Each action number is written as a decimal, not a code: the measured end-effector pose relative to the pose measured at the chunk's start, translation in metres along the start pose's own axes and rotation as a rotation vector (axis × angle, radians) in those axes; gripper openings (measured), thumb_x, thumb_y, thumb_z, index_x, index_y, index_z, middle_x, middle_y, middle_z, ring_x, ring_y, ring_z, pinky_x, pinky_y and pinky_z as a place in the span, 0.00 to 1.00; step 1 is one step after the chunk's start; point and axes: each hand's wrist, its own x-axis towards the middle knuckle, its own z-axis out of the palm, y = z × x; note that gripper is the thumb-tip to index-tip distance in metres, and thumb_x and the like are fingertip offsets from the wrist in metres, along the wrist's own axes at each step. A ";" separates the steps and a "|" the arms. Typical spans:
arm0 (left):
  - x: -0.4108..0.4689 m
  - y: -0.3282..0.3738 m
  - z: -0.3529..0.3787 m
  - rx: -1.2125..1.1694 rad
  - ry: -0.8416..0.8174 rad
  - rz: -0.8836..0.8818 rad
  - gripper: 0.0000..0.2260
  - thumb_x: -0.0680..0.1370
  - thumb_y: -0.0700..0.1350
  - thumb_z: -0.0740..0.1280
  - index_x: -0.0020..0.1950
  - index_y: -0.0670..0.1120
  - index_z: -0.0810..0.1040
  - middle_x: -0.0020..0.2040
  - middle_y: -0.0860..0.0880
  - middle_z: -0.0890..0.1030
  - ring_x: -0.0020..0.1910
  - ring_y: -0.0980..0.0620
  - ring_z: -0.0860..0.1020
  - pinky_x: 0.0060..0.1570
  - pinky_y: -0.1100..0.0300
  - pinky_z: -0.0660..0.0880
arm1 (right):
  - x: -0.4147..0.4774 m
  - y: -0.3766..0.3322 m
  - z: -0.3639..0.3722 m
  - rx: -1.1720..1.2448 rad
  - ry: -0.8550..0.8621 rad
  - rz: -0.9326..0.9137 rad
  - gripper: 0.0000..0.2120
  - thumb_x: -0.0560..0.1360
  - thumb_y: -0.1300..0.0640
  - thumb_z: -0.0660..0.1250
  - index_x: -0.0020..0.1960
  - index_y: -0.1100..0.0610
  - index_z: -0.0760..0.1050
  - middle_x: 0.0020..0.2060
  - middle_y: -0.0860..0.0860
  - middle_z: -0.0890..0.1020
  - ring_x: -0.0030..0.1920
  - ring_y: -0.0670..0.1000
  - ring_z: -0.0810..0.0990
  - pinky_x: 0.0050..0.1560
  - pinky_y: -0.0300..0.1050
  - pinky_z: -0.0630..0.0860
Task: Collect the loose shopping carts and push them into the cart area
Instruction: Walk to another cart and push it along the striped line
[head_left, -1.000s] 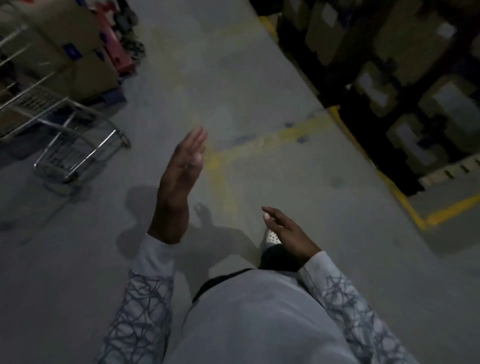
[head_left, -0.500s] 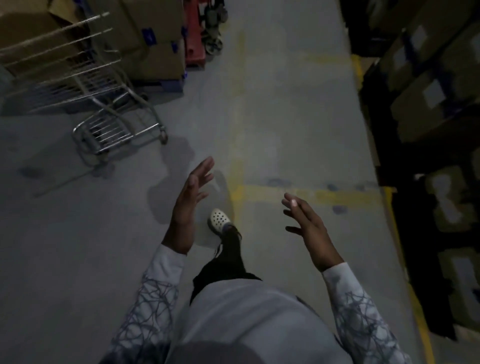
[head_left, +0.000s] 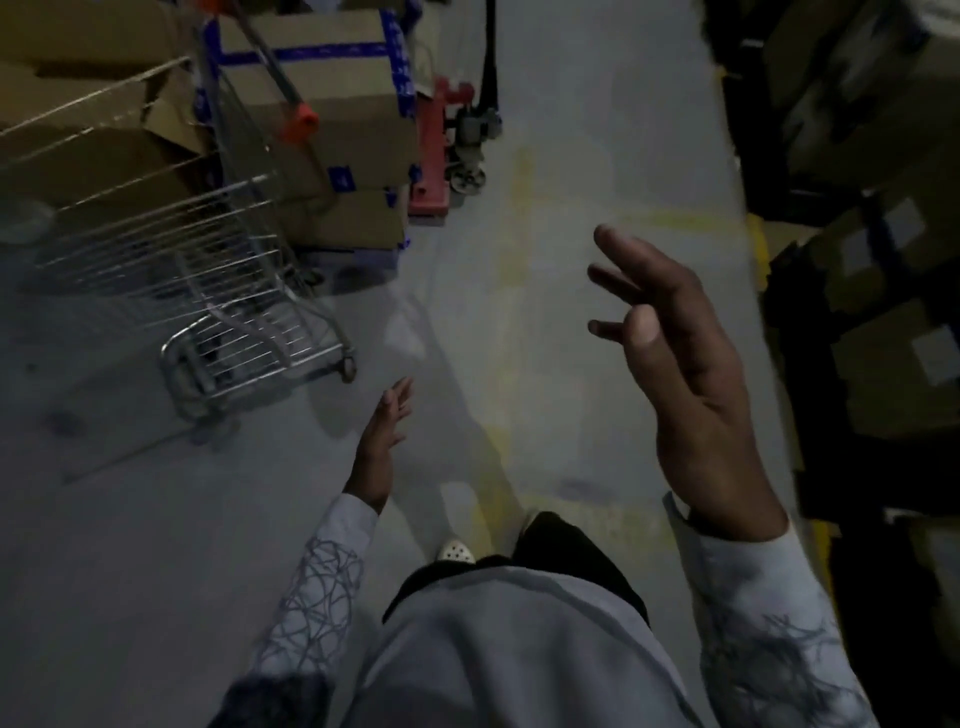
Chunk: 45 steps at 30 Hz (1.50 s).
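Both hands were empty: right hand (head_left: 691, 374) raised, fingers spread; left hand (head_left: 382, 441) low, fingers straight. The shopping cart (head_left: 208, 291) stood ahead-left, untouched, against cardboard boxes (head_left: 322, 78). Best practice: approach its handle (head_left: 275, 67) squarely and grip it with both hands.

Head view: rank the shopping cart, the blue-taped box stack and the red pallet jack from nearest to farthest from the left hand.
1. Shopping cart, just ahead and to the left of the left hand.
2. Blue-taped box stack, behind the cart, and red pallet jack, right of the stack. Both are farther up the aisle and too close to call.
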 end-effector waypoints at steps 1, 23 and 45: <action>0.014 0.006 -0.003 -0.007 0.010 0.006 0.23 0.83 0.59 0.49 0.74 0.53 0.68 0.74 0.51 0.71 0.71 0.50 0.71 0.67 0.50 0.64 | 0.022 0.008 0.004 0.011 -0.019 -0.017 0.21 0.85 0.51 0.56 0.76 0.57 0.65 0.75 0.48 0.69 0.74 0.52 0.69 0.66 0.57 0.73; 0.306 0.294 -0.068 -0.172 0.464 0.556 0.41 0.76 0.73 0.52 0.79 0.46 0.63 0.76 0.49 0.70 0.74 0.46 0.69 0.71 0.42 0.65 | 0.491 0.318 0.152 0.157 -0.607 0.459 0.19 0.78 0.40 0.63 0.67 0.43 0.76 0.63 0.42 0.79 0.63 0.45 0.78 0.57 0.50 0.79; 0.576 0.299 -0.152 -0.517 0.976 0.164 0.28 0.74 0.74 0.58 0.66 0.60 0.77 0.66 0.55 0.80 0.64 0.50 0.79 0.60 0.45 0.76 | 0.826 0.233 0.334 0.243 -1.210 -0.178 0.26 0.79 0.42 0.66 0.75 0.44 0.67 0.71 0.39 0.71 0.72 0.42 0.68 0.69 0.46 0.71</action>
